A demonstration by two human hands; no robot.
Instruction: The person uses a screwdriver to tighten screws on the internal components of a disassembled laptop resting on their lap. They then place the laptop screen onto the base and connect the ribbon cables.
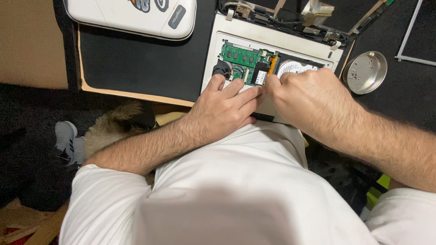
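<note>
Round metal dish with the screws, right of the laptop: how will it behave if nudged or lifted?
The metal dish looks thin and shallow, so probably light and stiff. On the black mat it would likely slide rather than tip. The loose screws inside would probably skitter or spill if it is tilted.

Head camera looks steeply down, close above the hands (268, 102).

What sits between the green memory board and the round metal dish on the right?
In the head view, the silver hard drive lies between the green memory board and the metal dish, partly hidden by the right hand.
</note>
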